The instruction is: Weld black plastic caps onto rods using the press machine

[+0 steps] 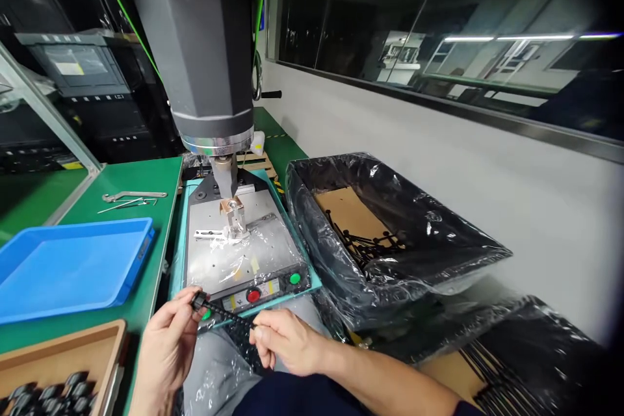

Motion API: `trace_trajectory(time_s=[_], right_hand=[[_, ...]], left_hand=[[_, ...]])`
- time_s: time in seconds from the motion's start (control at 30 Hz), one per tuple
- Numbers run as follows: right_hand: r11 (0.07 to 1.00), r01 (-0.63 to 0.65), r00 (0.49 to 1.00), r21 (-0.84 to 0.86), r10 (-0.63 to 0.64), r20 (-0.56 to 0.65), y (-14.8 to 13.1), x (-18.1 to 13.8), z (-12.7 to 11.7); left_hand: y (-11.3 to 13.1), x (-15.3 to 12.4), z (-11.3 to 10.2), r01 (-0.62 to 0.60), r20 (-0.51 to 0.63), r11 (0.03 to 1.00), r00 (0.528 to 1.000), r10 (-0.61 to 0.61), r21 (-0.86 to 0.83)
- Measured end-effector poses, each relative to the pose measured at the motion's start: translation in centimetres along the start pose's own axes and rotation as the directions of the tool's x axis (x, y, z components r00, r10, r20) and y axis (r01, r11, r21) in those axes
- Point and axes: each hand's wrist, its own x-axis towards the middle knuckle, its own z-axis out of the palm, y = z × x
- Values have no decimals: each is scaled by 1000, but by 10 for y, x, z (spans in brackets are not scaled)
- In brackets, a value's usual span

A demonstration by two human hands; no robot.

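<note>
Both my hands hold one thin black plastic strap (225,315) just in front of the machine's button panel. My left hand (166,348) pinches the strap's thick head end at the left. My right hand (285,341) grips the strap's other end at the right. The strap runs slightly downhill from left to right, over my lap. Behind it is the press machine's plate (234,253), covered in clear film, with a small metal fixture (234,214) under the grey press head (209,58). A red button (253,296) and a green button (294,278) sit on the panel.
A box lined with black plastic (390,234) at the right holds several black straps on cardboard. Another lined box (517,364) lies lower right. A blue tray (68,266) rests on the green table at left, a cardboard box of black parts (43,390) below it. Metal tools (131,198) lie behind.
</note>
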Motion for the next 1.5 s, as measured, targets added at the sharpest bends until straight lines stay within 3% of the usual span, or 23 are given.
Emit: trace_trajectory(time_s=[0.1,0.17,0.43,0.5,0.57,0.7,0.87,1.07,1.13,1.27,1.4,1.5], right_hand=[[901,172,957,-397,-248,-148,5,-2,6],[808,226,920,-544,-361,-154,7,-3,8],[829,281,912,-483,-387,-134,13,11,13],[843,288,930,-454,-359,-77,13,20,5],[882,269,932,-386,-340,-129,8,31,-10],[908,317,850,-273,-400,-342,-9,53,-44],[826,419,792,-377,-535,-293,-23,74,-59],[848,372,768,-377,-510,-388,-23,104,-80],[854,351,731,-383,-506,-458,-21,122,-97],[864,320,681,-388,-495,-540,-17,161,-128],[856,340,682,-390,-510,-524,-13,179,-141],[830,380,650,-408,-553,-520,-15,178,-146]], left_hand=[[-3,1,2,-23,10,999,1000,23,33],[-5,-1,6,-51,22,998,999,50,43],[-14,-12,45,-164,135,985,978,156,51],[-15,-8,51,-217,171,969,966,196,114],[-15,-4,55,-264,221,939,951,216,219],[-15,4,65,-397,349,836,898,269,379],[-14,15,84,-528,469,682,832,296,506],[-13,43,96,-543,472,683,823,316,490],[-11,60,92,-584,473,599,807,354,548],[-11,104,72,-613,497,257,772,397,747],[-22,141,56,-649,623,47,746,234,759],[-30,154,54,-632,632,-37,767,107,774]])
